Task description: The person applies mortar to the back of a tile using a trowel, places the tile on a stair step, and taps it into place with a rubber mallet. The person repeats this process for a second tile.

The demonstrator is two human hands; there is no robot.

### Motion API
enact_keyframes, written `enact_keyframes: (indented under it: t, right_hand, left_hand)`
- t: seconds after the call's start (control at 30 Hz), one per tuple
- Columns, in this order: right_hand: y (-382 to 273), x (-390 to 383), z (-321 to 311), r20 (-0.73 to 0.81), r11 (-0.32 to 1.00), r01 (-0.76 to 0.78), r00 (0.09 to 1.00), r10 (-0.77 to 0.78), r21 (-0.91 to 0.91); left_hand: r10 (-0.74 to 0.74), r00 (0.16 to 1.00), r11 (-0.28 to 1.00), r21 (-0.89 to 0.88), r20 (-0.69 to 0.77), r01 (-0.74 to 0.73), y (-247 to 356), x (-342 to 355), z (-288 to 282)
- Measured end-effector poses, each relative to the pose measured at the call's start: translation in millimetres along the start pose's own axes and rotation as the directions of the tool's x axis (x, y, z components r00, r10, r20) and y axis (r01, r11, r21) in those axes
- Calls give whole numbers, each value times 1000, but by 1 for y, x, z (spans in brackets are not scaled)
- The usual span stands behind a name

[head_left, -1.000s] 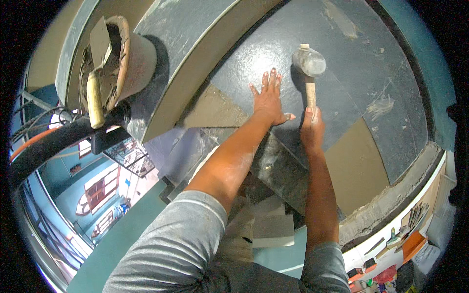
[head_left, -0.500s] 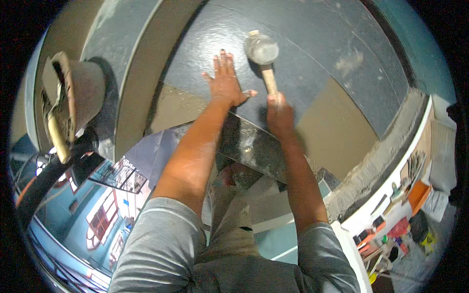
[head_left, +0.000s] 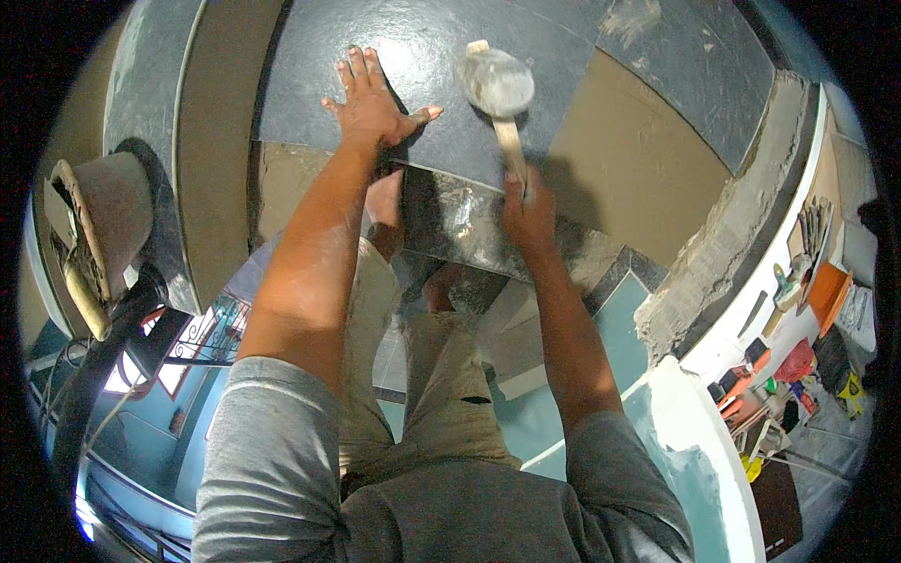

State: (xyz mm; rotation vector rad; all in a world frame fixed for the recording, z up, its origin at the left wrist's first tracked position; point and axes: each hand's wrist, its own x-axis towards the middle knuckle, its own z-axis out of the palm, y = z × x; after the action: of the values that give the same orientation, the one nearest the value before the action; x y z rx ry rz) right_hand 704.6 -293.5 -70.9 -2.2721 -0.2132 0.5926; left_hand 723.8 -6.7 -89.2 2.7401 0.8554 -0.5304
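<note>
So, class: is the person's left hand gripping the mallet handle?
No: the left hand lies flat on the dark tile, while the right hand grips the mallet.

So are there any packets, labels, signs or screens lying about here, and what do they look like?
No signs, labels or screens show.
Red bag: far right edge, soft and crumpled.
Orange box: above the bag, flat-sided.
Yellow packet: right rim, small, too blurred to tell more.

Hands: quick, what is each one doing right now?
Left hand: open, flat on the dark slab.
Right hand: closed around the mallet handle.
</note>
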Motion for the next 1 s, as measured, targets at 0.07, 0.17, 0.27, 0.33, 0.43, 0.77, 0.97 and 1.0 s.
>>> enact_keyframes:
  t: [0.07,0.17,0.27,0.33,0.43,0.77,0.97,1.0]
  right_hand:
    - [3,-12,-3,10,989,-71,997,73,-129]
    - [6,-23,-8,5,988,-100,995,101,-114]
    - [6,-29,-5,-79,995,-55,996,49,-86]
    - [7,-30,-4,-32,988,-116,993,113,-100]
    - [9,-30,-4,-60,993,-115,992,114,-2]
    - [20,-31,-9,-100,990,-132,986,137,53]
    - [14,-23,-7,-128,995,-80,988,87,59]
    - [11,-23,-7,-109,993,-112,987,115,27]
  left_hand:
    - [-3,1000,1000,6,4,3,0,0,2]
    - [-8,1000,1000,10,25,7,2,3,3]
    - [-14,999,1000,3,40,14,3,4,0]
    - [-15,998,1000,1,61,15,4,3,-3]
    - [-14,998,1000,8,66,14,5,2,-6]
    - [-16,996,1000,13,86,15,13,-3,-17]
    - [-65,982,996,76,180,52,16,-4,-22]
    - [-62,981,996,81,181,48,15,-4,-23]
